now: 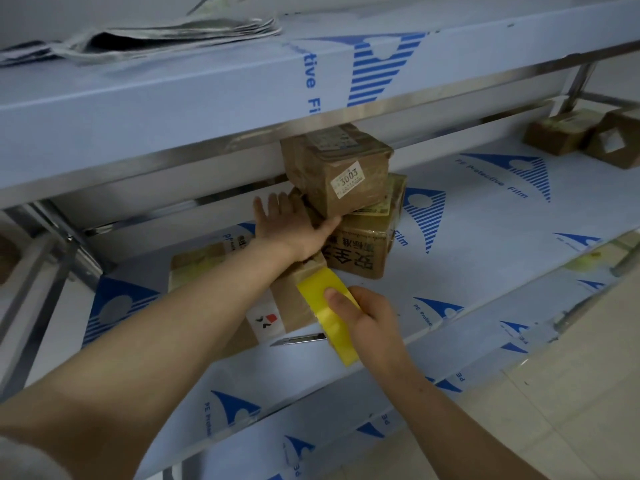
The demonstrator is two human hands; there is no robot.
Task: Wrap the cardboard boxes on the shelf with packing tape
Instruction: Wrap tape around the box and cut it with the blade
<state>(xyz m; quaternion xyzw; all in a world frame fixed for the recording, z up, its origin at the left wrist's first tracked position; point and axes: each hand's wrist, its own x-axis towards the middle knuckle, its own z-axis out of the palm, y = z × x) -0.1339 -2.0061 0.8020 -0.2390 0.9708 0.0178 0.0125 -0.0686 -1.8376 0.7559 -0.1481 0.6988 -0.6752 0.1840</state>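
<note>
A small cardboard box labelled 3003 [337,168] sits tilted on top of a larger box with black printed characters [360,244] on the middle shelf [467,216]. My left hand [294,226] reaches in with straight fingers, its thumb under the 3003 box's lower edge and its fingers behind it. A third box with a white label [287,306] lies nearer, partly under my left wrist. My right hand [367,313] grips a yellow roll of packing tape [329,317] against that near box. A utility knife [298,339] lies on the shelf just below the roll.
Two more cardboard boxes [561,131] stand at the far right of the shelf. The upper shelf [173,98] overhangs closely and carries folded newspapers [166,36]. A flat cardboard piece [197,261] lies at the left. A lower shelf [311,438] and tiled floor show below.
</note>
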